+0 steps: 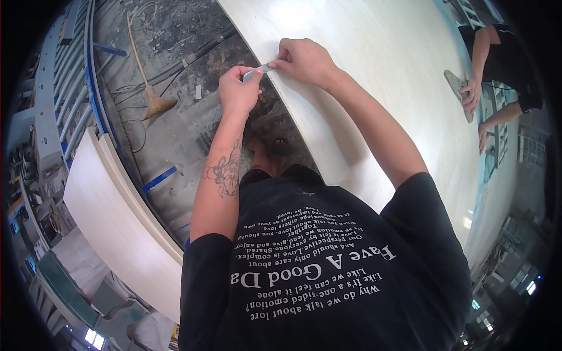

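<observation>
A small, pale grey-blue strip (252,74) spans the short gap between my two hands; its exact kind I cannot make out. Pinched at its near end are the thumb and fingers of my left hand (239,92), which hangs just off the panel's left edge. My right hand (305,61) is closed in a pinch on the strip's other end, at the edge of the large pale wood panel (386,64). The right forearm reaches across above the panel.
Across the panel, another person's hand (470,96) rests on a grey flat tool (455,88). On the stained floor at the left lies a straw broom (157,104). Pale curved boards (111,210) lean beside blue-framed racking (91,70). Cables (187,60) cross the floor.
</observation>
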Available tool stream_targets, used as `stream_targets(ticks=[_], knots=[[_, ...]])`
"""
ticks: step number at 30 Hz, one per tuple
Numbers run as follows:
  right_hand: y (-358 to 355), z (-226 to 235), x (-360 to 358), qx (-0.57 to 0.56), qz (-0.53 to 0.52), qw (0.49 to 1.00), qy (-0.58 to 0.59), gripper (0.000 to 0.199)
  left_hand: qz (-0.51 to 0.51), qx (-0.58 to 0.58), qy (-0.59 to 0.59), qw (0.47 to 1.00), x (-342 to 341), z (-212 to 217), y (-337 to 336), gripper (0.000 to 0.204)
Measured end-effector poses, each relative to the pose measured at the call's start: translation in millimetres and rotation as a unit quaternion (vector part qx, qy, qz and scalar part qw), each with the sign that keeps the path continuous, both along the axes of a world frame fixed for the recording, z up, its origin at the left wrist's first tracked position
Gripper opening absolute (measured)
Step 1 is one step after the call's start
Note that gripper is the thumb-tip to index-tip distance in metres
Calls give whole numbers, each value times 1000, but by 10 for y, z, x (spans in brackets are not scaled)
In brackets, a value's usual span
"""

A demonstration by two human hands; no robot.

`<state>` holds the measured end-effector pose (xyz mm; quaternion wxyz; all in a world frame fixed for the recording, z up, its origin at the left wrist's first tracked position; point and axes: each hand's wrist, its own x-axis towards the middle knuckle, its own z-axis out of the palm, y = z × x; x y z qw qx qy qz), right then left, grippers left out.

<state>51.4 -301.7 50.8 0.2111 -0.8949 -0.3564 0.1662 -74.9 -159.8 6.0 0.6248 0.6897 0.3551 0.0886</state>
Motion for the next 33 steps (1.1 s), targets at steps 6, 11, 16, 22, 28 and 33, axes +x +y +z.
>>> stream_targets(ticks=[6, 11, 16, 22, 28, 33], knots=[[-83, -2, -83, 4, 3, 1000, -5, 38, 0, 10, -3, 1000, -84, -8, -84, 25], [-169, -12, -183, 9, -2, 1000, -2, 38, -1, 12, 2, 1000, -166, -4, -177, 25], [-205, -1, -204, 2, 4, 1000, -15, 38, -3, 4, -5, 1000, -180, -8, -195, 25], [-289, 20, -305, -3, 3, 1000, -9, 38, -4, 7, -7, 1000, -272, -29, -265, 25], [-363, 10, -373, -11, 1, 1000, -14, 38, -13, -2, 5, 1000, -330, 4, -342, 23], [-403, 16, -414, -2, 3, 1000, -18, 38, -8, 7, -9, 1000, -368, -56, -361, 25]])
